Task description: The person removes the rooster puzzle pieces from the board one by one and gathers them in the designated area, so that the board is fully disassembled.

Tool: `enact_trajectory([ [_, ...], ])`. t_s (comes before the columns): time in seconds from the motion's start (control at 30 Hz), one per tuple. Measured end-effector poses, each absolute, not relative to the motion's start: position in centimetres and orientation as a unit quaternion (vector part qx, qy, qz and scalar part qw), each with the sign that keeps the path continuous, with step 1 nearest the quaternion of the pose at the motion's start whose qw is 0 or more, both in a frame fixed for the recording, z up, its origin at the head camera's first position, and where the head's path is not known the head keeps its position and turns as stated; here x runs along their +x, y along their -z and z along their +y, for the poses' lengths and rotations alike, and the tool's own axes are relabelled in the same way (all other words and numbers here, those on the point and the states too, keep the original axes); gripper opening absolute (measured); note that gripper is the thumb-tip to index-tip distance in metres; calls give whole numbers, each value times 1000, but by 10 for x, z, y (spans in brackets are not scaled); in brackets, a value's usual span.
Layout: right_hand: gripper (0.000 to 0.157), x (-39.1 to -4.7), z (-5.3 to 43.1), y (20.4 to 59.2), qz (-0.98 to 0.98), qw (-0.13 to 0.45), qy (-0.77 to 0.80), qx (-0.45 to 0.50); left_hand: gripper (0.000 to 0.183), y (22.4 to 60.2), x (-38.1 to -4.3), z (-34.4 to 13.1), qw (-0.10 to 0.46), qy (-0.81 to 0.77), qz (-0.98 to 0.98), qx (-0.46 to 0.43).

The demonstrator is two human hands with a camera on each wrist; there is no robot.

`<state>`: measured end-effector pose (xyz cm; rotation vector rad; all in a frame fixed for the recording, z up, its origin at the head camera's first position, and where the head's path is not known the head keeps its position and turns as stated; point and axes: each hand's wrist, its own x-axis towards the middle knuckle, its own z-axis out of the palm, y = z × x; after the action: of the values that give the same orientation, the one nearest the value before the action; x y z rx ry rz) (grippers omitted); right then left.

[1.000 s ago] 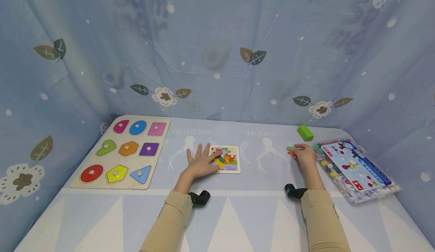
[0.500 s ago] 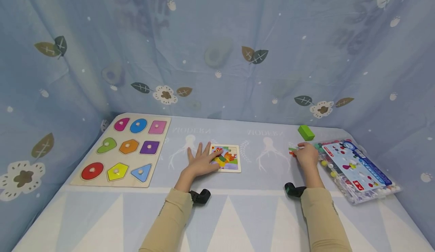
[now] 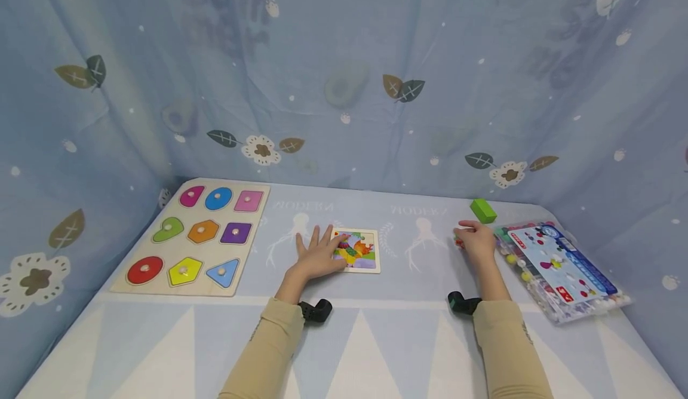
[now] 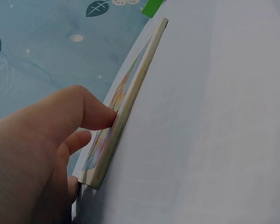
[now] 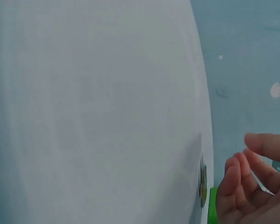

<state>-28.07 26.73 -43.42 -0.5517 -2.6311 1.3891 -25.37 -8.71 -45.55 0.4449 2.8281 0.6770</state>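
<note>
My left hand (image 3: 316,261) rests with fingers spread on the left side of a small wooden-framed jigsaw puzzle (image 3: 365,263) showing a colourful picture. In the left wrist view its thumb (image 4: 100,114) presses on the edge of the frame (image 4: 126,109). My right hand (image 3: 479,243) is over a small red-and-green puzzle piece (image 3: 458,242) on the table, mostly covered by the fingers in the head view. From the right wrist, the thumb (image 5: 266,144) stands apart from the bent fingers with nothing between them, and small flat puzzle pieces (image 5: 203,185) lie beside the fingertips.
A wooden board of knobbed shapes (image 3: 252,214) lies at the left. Beyond my right hand sits a green block (image 3: 483,211). A clear plastic case of beads with a printed label (image 3: 564,264) lies at the right. A blue patterned curtain (image 3: 344,118) encloses the table.
My right hand had a small green-and-red piece at its fingertips a second ago. The fingers have since moved slightly left, over the piece. The left hand stays on the puzzle.
</note>
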Motion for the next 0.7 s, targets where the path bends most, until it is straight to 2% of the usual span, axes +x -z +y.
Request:
enact_trajectory([
  [0.17,38,-280,248,430,-841,44,-512,-166,74,455,-254,-86,98,-231,957,142],
  [0.7,38,-281,196,433,-810,6,-579,-92,76,458,-255,-86,95,-240,956,138],
])
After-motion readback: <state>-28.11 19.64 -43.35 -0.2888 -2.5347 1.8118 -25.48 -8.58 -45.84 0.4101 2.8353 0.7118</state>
